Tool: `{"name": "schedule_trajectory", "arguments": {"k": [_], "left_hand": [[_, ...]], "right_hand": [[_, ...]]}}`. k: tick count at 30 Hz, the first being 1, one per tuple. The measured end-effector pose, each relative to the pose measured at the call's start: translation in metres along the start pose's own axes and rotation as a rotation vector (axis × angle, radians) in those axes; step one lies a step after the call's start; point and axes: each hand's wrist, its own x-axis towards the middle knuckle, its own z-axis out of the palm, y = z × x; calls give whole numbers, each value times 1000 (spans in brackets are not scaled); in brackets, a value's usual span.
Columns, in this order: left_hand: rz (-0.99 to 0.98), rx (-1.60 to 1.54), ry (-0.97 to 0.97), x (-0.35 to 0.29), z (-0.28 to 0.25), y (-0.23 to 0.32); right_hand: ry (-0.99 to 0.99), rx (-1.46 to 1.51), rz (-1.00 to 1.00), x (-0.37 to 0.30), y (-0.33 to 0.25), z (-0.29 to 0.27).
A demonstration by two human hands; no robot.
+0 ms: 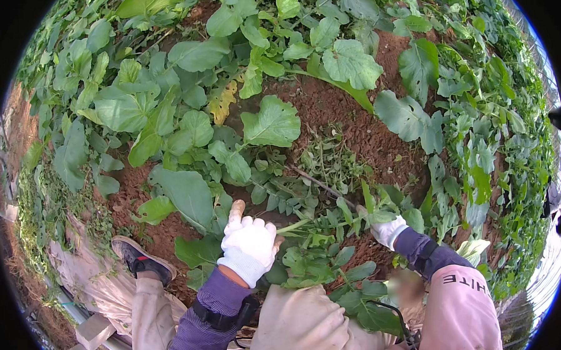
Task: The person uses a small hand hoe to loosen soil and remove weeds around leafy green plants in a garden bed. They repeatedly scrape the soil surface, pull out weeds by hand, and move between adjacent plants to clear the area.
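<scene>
Currently, the left hand in a white knit glove (249,242) is held low among the plants, its index finger stretched out and the other fingers curled. A pale green, smooth leaf stalk (294,226) is seen between the two hands, its near end meeting the thumb side of the left glove; whether it is pinched cannot be told. The right hand in a white glove (389,230) is half covered by a tuft of narrow green leaves (382,209), so its grip, wide or narrow, cannot be told either. A thin brown woody stick (318,183) is aimed down toward that hand; contact is not shown. Low green weeds (333,163) are spread over reddish-brown crumbly soil (306,108) just beyond.

Risks, judged: the stalk could be snapped if pulled sideways, since it looks tender. Wrong foliage could be caught by the right grip, as the fingertips are hidden and stems are tangled. The big lobed blue-green leaf (184,195) beside the left glove could be torn if brushed hard. Plants near the dark low-cut shoe (143,259) could be crushed by a shifted foot.
</scene>
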Motion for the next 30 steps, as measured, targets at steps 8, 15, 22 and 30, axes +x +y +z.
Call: {"name": "schedule_trajectory", "arguments": {"k": [8,15,22,30], "left_hand": [[-34,5,0,-2,7,2],[-29,-35,-36,2,8,2],[-22,-48,-13,-7,5,-5],[-46,-63,64,-14,9,-2]], "right_hand": [[-82,1242,662,75,16,42],[-193,632,421,184,-16,21],[-273,79,180,31,16,-8],[-403,54,446,16,54,17]]}}
